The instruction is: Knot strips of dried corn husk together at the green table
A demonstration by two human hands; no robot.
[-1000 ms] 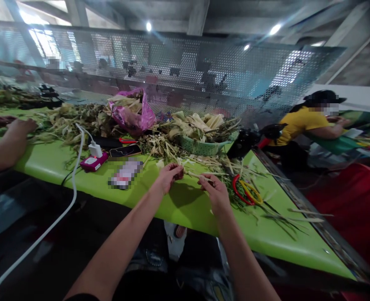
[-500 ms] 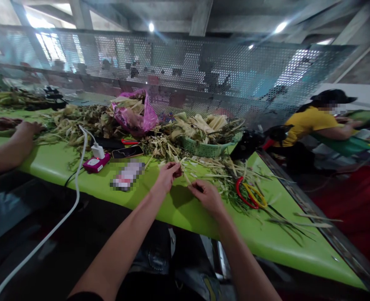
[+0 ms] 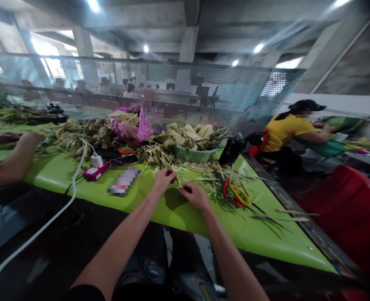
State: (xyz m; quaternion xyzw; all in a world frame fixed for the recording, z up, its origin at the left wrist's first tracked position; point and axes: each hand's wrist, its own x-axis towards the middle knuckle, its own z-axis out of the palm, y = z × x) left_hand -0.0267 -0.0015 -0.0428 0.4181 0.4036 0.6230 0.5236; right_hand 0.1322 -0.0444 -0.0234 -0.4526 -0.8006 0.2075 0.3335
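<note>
Centrally, above the near edge of the green table (image 3: 266, 246), a pale plant strip (image 3: 179, 182) spans the short gap between the wearer's two hands. The left hand (image 3: 165, 179) has its fingers drawn narrowly together on the strip's far end; curled knuckles hide the inner fingertips. The right hand (image 3: 196, 195) pinches the near end between thumb and forefinger, its other fingers folded out of sight. The strip's true ends are too small to trace. To the right lie scissors (image 3: 236, 193) with one red and one yellow handle, their blades hard to make out among loose stems (image 3: 218, 180). Beyond the hands stands a green basket (image 3: 195, 155), its rim partly covered by dried leaves (image 3: 200, 134); left of it, a pink bag (image 3: 143, 126) bears similar matter. On the near left, a phone (image 3: 124, 182) is blurred by pixelation. At far left, a co-worker's forearms (image 3: 17, 161) are cut off by the frame; at right, a person in yellow (image 3: 280, 131) is partly obscured.
</note>
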